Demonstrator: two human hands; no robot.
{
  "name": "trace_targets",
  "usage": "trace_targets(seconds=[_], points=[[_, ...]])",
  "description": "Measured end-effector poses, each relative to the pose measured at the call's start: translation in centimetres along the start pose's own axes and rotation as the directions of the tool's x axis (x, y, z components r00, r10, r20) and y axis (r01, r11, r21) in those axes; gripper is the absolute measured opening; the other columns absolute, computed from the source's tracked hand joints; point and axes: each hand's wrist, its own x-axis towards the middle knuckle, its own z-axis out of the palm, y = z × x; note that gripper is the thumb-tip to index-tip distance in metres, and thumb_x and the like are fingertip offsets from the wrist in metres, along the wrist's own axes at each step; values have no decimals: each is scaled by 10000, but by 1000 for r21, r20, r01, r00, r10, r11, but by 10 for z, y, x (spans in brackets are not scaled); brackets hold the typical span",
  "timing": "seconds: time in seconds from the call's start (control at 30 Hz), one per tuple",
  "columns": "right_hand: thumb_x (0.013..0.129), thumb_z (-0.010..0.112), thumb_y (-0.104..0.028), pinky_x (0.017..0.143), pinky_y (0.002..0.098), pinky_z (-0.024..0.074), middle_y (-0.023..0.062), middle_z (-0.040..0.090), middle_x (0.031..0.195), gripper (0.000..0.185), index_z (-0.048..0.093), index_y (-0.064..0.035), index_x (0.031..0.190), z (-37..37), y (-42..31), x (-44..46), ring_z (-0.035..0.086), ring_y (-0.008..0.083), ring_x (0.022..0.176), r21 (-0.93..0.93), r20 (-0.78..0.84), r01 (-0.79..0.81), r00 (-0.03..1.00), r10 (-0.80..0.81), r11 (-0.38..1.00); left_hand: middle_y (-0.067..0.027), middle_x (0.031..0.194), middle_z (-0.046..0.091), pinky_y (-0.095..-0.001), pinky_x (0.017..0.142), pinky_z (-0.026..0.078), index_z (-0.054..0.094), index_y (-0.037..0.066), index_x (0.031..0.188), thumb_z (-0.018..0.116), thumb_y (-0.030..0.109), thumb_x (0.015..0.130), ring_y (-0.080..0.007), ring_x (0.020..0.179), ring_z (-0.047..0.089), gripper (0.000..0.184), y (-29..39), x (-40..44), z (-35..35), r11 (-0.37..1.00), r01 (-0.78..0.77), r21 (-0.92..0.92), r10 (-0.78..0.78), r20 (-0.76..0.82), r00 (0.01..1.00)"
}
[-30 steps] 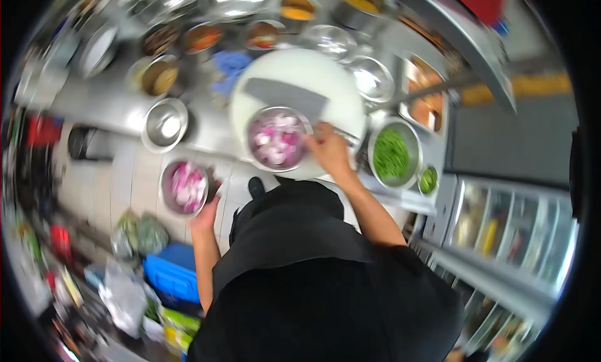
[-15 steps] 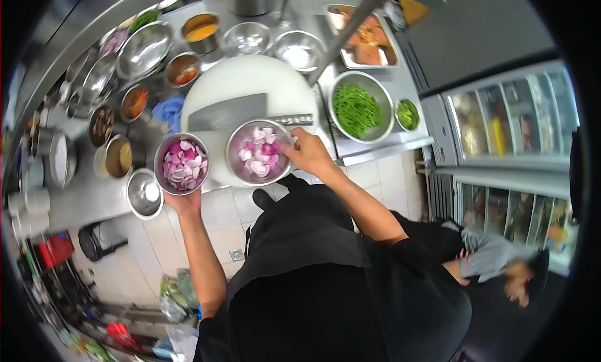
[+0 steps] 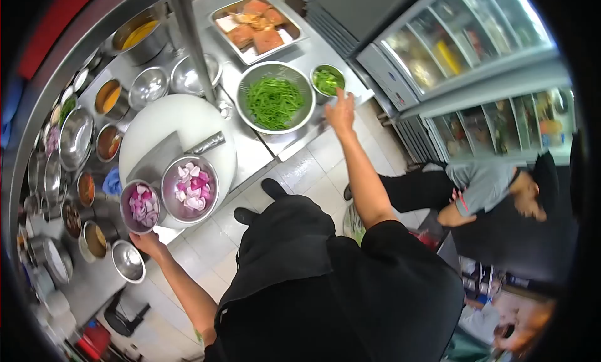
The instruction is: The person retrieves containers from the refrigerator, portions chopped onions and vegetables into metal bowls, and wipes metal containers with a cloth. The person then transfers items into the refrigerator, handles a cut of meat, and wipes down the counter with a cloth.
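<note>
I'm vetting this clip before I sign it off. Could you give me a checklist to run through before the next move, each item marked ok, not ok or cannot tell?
1. Left hand on the smaller onion bowl: ok, at its near side.
2. Right hand firmly gripping the small bowl of chopped greens: cannot tell; fingers are at the rim.
3. Cleaver put away: not ok; it lies on the round cutting board.
4. Larger onion bowl keeping its pieces inside: ok.
5. Large bowl of cut greens keeping its contents inside: ok.
</note>
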Motion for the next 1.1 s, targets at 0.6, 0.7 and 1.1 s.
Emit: trace_targets(seconds=[0.6,0.7,1.1], points=[[676,746,10,842,298,489,283,544,1285,144,643,-9,775,-175,-148,16,626,266,1054,959,45,217,516,-855,181,-125,1185,581,-388,866,503,387,52,1390,565,520,890,-218,1036,601,707,139,-251,109,665,477,-575,180,743,644],[624,723,51,905,354,482,284,539,1290,191,684,-14,799,-177,-206,-40,610,319,1117,994,-9,105,257,-966,18,-137,1355,509,-477,1044,396,389,60,1406,459,573,903,-286,1222,510,721,144,-260,104,407,548,-731,101,632,768],[800,748,-125,720,306,523,109,583,1271,616,465,-84,1346,-161,-303,-187,628,207,947,908,313,-253,-117,-942,333,-229,1385,446,-398,1023,386,338,40,1455,726,322,766,-284,1289,439,840,101,-49,-173,974,-223,36,225,-62,972]])
